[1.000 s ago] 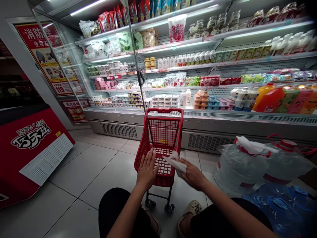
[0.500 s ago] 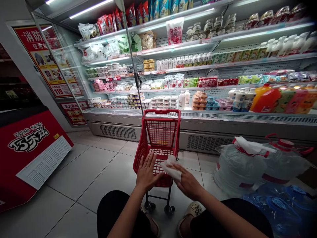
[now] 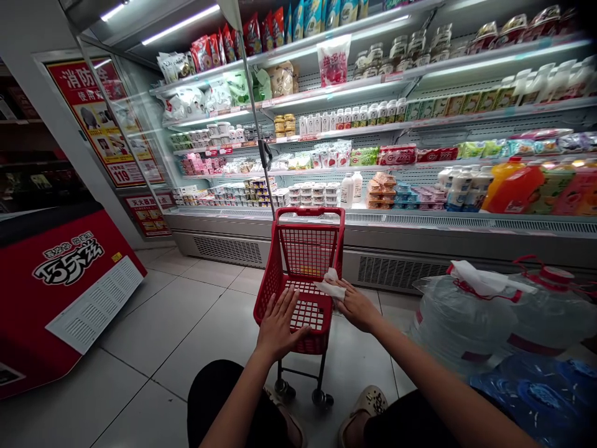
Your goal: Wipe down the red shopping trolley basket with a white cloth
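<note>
A small red shopping cart with a lattice basket stands on the floor in front of me. My left hand is at the basket's near left edge, palm down, its fingers stretched out and holding nothing. My right hand is at the basket's right side, closed on a crumpled white wipe. The wipe lies against or just over the right rim; which of the two I cannot tell. Part of the near rim is hidden behind my left hand.
An open refrigerated display case with packed shelves runs behind the cart. To the left stands a red freezer. Large clear water jugs and blue water bottles are on the right. My feet are on the tiled floor.
My right hand has moved farther forward and slightly right with the wipe, toward the basket's right side. My left hand stays at the near left edge. The view has shifted slightly.
</note>
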